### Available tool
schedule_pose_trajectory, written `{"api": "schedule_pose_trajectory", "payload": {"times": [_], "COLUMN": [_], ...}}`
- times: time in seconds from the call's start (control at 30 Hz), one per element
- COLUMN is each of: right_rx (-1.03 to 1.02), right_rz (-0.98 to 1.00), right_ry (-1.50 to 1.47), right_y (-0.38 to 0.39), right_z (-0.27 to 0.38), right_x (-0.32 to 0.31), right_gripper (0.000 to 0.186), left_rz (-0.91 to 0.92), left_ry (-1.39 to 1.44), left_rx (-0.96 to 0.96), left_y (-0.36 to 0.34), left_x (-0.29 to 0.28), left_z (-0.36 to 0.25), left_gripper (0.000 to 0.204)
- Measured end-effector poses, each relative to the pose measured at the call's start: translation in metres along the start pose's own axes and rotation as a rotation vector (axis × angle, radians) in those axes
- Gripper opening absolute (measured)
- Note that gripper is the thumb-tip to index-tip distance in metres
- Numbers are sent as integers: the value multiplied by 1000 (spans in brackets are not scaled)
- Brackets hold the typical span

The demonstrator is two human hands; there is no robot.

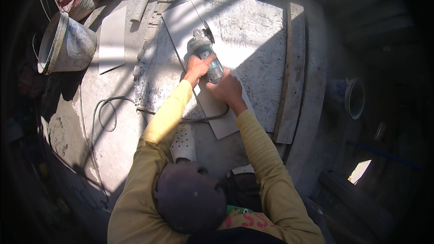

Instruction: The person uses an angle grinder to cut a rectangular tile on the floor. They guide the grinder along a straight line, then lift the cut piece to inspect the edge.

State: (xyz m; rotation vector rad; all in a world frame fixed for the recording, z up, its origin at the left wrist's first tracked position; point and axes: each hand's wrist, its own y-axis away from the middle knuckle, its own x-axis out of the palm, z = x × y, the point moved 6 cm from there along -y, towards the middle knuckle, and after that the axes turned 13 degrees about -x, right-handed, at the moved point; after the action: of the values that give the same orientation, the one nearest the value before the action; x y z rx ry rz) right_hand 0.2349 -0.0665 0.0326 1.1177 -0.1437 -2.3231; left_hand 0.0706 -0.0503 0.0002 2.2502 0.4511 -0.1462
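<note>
Apparent cutting step: left hand (196, 68) and right hand (227, 89) both grip an angle grinder (203, 48) over a pale tile (212, 107); the next move likely calls for steady, straight guidance.

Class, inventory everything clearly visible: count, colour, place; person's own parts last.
Angle grinder: one, teal-grey, upper centre
Long rectangular panel: one, pale, beneath grinder
Short rectangular panel: one, white, left
Scuffed flat board: one, whitish, under long panel
Wooden plank: one, brownish, board's right edge
Round buckets: two, whitish, far left and right
Crumpled sack: one, red-white, upper left
Cylindrical tube: one, pale, upper left
Thin cord: one, dark, looping left
Rounded form, possibly knee: one, dark, bottom
Perforated shoe: one, whitish, lower centre
Sleeves: two, yellow, lower centre
Left hand, right hand: one each, bare, on grinder
</note>
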Motion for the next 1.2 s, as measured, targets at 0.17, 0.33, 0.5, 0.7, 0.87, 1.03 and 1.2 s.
{"api": "schedule_pose_trajectory", "payload": {"times": [0.17, 0.33, 0.5, 0.7, 0.87, 1.03, 1.2], "right_rx": [34, 18, 17, 16, 4, 13, 3], "right_rz": [63, 52, 40, 33, 25, 27, 13], "right_ry": [3, -6, -6, -3, -14, -8, -42], "right_y": [10, 19, 26, 35, 39, 49, 48], "right_z": [-5, -9, -12, -16, -20, -23, -18], "right_x": [1, 1, 2, 3, 5, 8, 6], "right_gripper": [69, 71, 78, 81, 77, 72, 73], "left_rz": [7, -21, -32, -80, -80, -91, -78], "left_ry": [-8, -81, -172, -172, -212, -209, -194], "left_rx": [10, 27, 12, 62, 69, 70, 87], "left_y": [3, -2, -2, 7, 14, 26, 23], "left_x": [5, 8, 11, 14, 15, 16, 14], "left_z": [14, 24, 34, 39, 38, 43, 41], "left_gripper": [57, 56, 46, 71, 67, 66, 65]}}
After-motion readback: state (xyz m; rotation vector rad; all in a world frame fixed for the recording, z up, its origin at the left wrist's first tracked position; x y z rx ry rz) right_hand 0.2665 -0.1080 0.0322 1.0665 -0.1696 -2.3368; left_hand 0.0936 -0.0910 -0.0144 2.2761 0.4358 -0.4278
